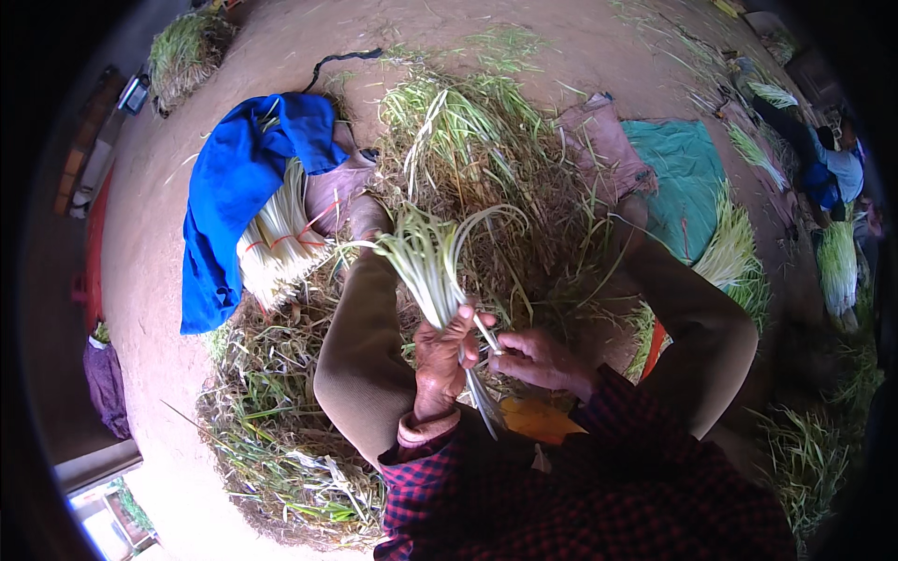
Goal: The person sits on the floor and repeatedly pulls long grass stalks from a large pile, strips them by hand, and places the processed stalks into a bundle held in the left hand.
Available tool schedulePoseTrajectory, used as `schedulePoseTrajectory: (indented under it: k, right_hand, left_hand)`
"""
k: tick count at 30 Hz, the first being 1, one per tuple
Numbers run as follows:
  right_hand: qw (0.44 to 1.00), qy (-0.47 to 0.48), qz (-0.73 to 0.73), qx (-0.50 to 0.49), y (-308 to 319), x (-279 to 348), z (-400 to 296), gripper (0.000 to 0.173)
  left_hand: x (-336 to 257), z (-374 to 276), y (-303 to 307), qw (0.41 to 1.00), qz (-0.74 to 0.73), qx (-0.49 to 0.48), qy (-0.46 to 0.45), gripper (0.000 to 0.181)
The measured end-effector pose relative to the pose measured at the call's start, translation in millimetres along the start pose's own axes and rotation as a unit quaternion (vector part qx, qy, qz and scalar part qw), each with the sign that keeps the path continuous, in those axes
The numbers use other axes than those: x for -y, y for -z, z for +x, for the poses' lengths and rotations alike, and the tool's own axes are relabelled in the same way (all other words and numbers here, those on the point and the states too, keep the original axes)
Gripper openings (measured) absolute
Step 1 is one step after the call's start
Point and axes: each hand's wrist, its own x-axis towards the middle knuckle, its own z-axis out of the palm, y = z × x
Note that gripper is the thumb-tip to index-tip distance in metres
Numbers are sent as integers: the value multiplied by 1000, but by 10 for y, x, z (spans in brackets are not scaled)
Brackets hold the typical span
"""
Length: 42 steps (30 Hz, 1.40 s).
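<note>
My left hand [442, 357] grips a small bunch of pale green and white vegetable stalks [428, 280], their leafy ends bent over at the top. Just to its right, my right hand [537, 359] pinches the end of one stalk that slants away from the bunch. White stalk ends stick out below my left hand. Beyond the hands, between my legs, lies a large heap of green and dry brown leaves [491, 168]. Left of my left leg, stalks bundled with red ties [280, 245] lie partly under a blue cloth [224, 189].
More leaf litter [295, 435] covers the floor at left. A green sheet [677, 175] lies at right, near long green stalks [729, 252]. Another bundle [186, 56] stands at the upper left. A person [838, 168] is at the far right among stalks. An orange object [537, 421] is below my hands.
</note>
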Motion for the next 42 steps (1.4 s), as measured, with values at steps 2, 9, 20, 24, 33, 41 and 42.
schedulePoseTrajectory:
  k: [2, 9, 20, 24, 33, 41, 42]
  right_hand:
    - [1000, -4, -17, 1, 11, -12, 14, 21]
    - [975, 103, -194, -46, -108, 29, -114, 17]
    - [963, 78, -246, 72, -130, -395, -378, 18]
    - [945, 35, -264, 189, -127, -1019, -524, 19]
    - [943, 70, -184, 268, -184, -2284, -602, 19]
    - [912, -27, -405, 61, 389, -704, -175, 21]
    - [966, 50, -243, -70, 360, -472, -26, 22]
  left_hand:
    - [49, 1, -37, 1000, 5, 18, 14, 16]
    - [100, 29, 39, 992, 76, -87, -57, 14]
    - [-111, 125, 203, 960, 113, -163, -199, 10]
    - [-328, 114, 275, 945, 104, -173, -258, 11]
    - [-619, -9, 311, 949, 15, -163, -268, 12]
    - [-401, -7, 189, 977, -4, -120, -175, 15]
    - [-391, -46, 236, 977, 29, -132, -165, 16]
